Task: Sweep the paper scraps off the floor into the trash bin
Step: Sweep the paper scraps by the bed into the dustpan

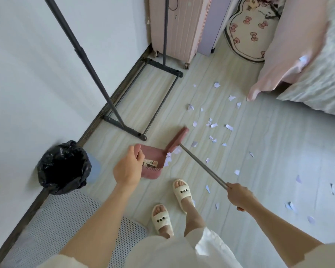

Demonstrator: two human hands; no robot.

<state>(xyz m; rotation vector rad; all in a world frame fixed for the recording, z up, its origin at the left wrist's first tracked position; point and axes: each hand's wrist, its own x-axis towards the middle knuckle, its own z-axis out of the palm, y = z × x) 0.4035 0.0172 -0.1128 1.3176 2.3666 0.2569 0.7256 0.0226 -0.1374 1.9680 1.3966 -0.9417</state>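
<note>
The left hand (128, 167) grips the pink plastic dustpan (153, 163); the right hand (239, 196) grips the grey-handled pink broom (177, 141). White paper scraps (213, 124) lie scattered over the floor; hasty strokes may fling them under the bed (317, 89), away from the black-bagged trash bin (64, 167).

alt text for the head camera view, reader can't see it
Seen from above, a person's right hand grips a broom while the left hand holds a pink dustpan on a pale floor strewn with paper scraps. A black-lined trash bin stands by the wall at left.
</note>
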